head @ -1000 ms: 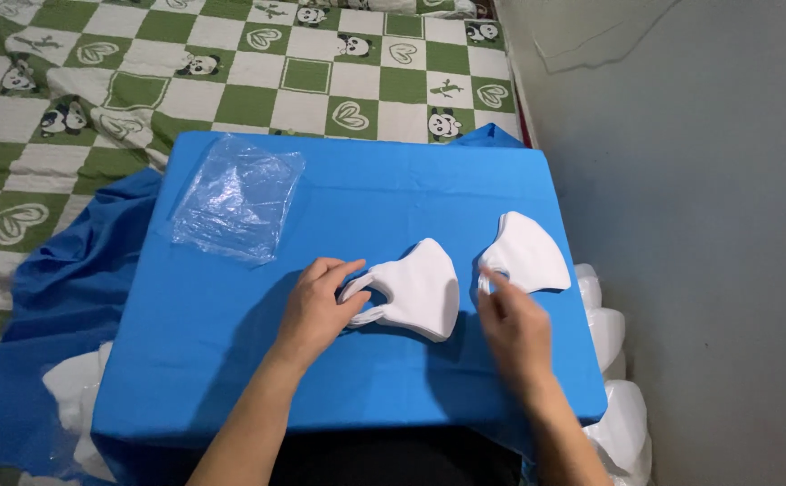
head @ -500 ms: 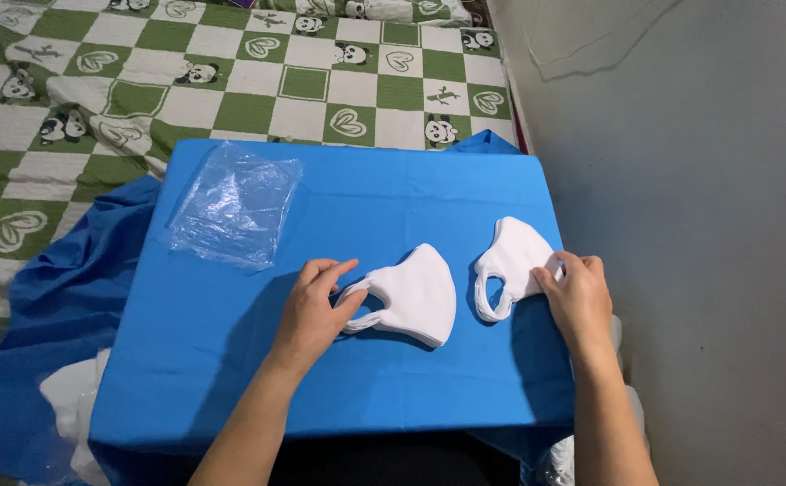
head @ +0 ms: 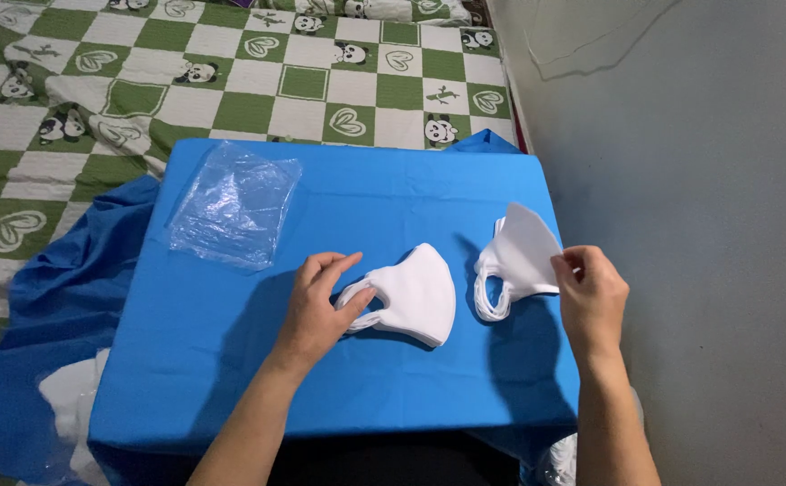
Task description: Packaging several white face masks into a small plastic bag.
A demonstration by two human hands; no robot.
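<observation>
- Resting left hand [head: 321, 301] on blue cloth [head: 231, 360], fingers loosely spread, thumb hooking ear loop of flat white mask [head: 415, 292] lying just right of it
- Pinching edge of second white mask [head: 524, 255] with right hand [head: 591, 297], fingers closed on it, mask tilting up left of that hand, its loops touching cloth
- Lying well beyond left hand, up and left: clear plastic bag [head: 235, 216]
- Showing past cloth's far edge: green checked bedsheet [head: 231, 81]
</observation>
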